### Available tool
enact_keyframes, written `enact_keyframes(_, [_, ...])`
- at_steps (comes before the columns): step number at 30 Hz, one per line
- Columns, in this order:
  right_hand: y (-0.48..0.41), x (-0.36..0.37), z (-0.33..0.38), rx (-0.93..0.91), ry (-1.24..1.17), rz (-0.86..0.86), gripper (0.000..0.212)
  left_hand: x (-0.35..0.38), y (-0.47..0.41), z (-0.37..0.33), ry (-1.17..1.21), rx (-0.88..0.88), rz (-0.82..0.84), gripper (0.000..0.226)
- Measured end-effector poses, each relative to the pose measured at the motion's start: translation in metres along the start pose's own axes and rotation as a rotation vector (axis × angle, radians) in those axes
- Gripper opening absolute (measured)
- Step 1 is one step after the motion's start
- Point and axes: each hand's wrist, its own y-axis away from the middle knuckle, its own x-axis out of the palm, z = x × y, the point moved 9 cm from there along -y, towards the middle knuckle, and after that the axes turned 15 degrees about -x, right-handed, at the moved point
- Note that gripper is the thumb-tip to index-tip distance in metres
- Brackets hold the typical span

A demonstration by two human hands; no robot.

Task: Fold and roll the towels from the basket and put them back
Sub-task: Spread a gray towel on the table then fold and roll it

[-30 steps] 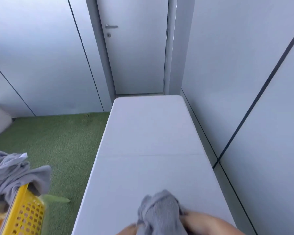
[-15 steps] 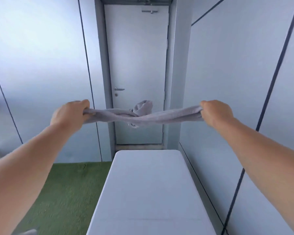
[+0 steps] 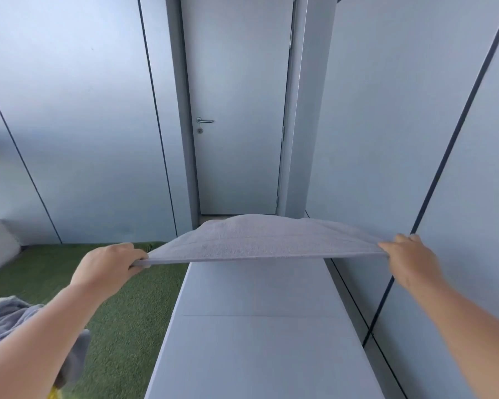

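Both hands hold the towel (image 3: 260,240) taut between them: left hand (image 3: 110,266) grips one corner, right hand (image 3: 409,260) pinches the other. Half a second ago I saw it as a twisted rope up by the door handle (image 3: 205,120). Now it is spread flat and lower, in the air over the table's (image 3: 260,341) far end. Grey towels (image 3: 6,321) lie lower left.

The stretched towel (image 3: 260,240) covers the far end of the bench (image 3: 257,341), and its near end runs off the bottom. The basket (image 3: 53,394) is just a yellow sliver down there. The grey towel pile (image 3: 6,321) is cut by the left edge, partly behind the left forearm (image 3: 41,335).
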Motion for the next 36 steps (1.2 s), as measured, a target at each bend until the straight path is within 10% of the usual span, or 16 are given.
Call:
enact_keyframes(16, [0.294,0.119,0.027,-0.024,-0.29,0.142,0.054,0.139,0.265,0.036,0.252,-0.003,0.254,0.049])
enact_keyframes(24, [0.416,0.112,0.051,-0.104,-0.474,0.059,0.058,0.106,0.388,0.057,0.155,-0.137,0.087,0.028])
enact_keyframes(36, [0.564,0.123,0.07,-0.105,-0.505,0.119,0.062,0.134,0.551,0.086,0.135,-0.346,0.3,0.037])
